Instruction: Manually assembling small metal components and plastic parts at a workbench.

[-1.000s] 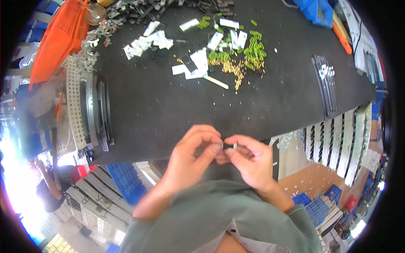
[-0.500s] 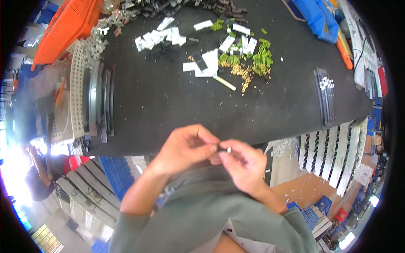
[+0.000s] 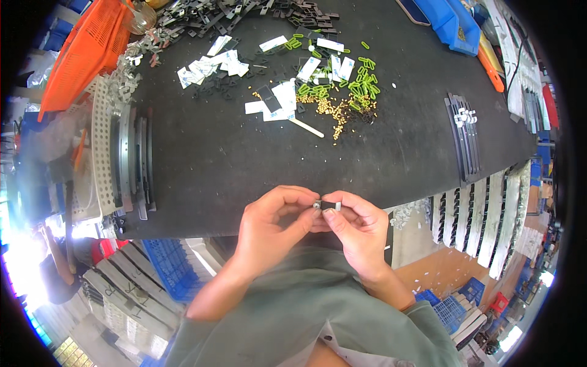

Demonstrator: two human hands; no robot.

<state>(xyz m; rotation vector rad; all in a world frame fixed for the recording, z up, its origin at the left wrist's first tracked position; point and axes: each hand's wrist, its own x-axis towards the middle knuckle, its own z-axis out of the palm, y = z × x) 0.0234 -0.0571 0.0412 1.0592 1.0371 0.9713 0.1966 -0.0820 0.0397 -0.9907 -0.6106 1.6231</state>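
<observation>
Near the front edge of the black worktable, my left hand (image 3: 269,226) and my right hand (image 3: 362,235) meet fingertip to fingertip. Between them is a small dark part (image 3: 329,206) with a pale end on the right side. The right thumb and forefinger pinch it. At its left end, a tiny silvery bit shows at the left thumb and forefinger, which are closed on it. Fingers cover much of both pieces, so their exact kind cannot be told. Beyond the hands lie small brass-coloured pieces (image 3: 333,113), green oval rings (image 3: 365,85) and a pale flat stick (image 3: 307,128).
White slips (image 3: 282,98) and black flat parts (image 3: 244,15) lie farther back. Dark strips stand at the left (image 3: 142,165) and right (image 3: 463,144). An orange basket (image 3: 82,58) is at the far left, a blue bin (image 3: 449,27) at the far right.
The fingertips have parted slightly, and more of the small dark part shows between them. The table's contents sit a little farther left in view.
</observation>
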